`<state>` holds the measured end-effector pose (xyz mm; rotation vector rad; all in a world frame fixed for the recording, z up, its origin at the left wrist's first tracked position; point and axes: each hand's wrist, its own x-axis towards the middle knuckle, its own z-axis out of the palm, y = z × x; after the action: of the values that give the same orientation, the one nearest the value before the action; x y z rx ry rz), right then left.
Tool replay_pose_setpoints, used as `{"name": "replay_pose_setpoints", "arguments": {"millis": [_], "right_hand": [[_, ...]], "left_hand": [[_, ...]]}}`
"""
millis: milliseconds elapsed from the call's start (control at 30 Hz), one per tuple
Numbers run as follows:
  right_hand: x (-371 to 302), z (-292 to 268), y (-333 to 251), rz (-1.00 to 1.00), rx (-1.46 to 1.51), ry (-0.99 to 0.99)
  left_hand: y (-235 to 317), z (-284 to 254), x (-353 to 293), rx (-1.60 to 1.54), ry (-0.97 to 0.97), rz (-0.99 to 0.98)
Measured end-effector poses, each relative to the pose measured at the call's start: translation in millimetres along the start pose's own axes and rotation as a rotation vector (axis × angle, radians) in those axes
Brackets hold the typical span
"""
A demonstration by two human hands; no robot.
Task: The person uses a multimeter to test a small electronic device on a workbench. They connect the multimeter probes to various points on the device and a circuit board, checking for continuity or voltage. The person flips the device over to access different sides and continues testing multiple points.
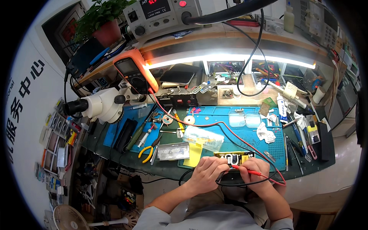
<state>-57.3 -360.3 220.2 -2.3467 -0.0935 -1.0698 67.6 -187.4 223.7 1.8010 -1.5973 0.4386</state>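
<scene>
My left hand [209, 174] is closed around a black test probe [219, 177]. My right hand [256, 171] pinches a red test probe [251, 171], its tip pointing left toward a small power circuit board [233, 158] with coils and yellow parts. The board sits at the mat's front edge, between and just beyond my hands. My fingers partly hide it, and I cannot tell whether either tip touches it. Red and black leads run from the probes to an orange multimeter [134, 71] propped at the shelf's left. Its display is too small to read.
A blue work mat [237, 132] carries a clear plastic case [203, 138], a yellow sticky note [194, 154] and crumpled tissue [265, 133]. Yellow-handled pliers [147, 152] lie left; tweezers and pens crowd the right. A white microscope [101, 104] overhangs the left side.
</scene>
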Motion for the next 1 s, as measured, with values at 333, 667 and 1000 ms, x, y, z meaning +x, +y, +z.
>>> {"name": "replay_pose_setpoints", "arguments": {"millis": [333,667,1000], "right_hand": [[-1.3,0.6,1.4,-0.005,0.0,0.003],[0.4,-0.6,-0.1,0.001,0.019,-0.005],[-0.2,-0.6,0.7,0.0,0.012,-0.007]], "left_hand": [[0.7,-1.1,0.4,-0.004,-0.006,-0.003],[0.6,-0.9,0.4,-0.004,-0.003,-0.002],[0.4,-0.3,1.1,0.0,0.0,0.003]]}}
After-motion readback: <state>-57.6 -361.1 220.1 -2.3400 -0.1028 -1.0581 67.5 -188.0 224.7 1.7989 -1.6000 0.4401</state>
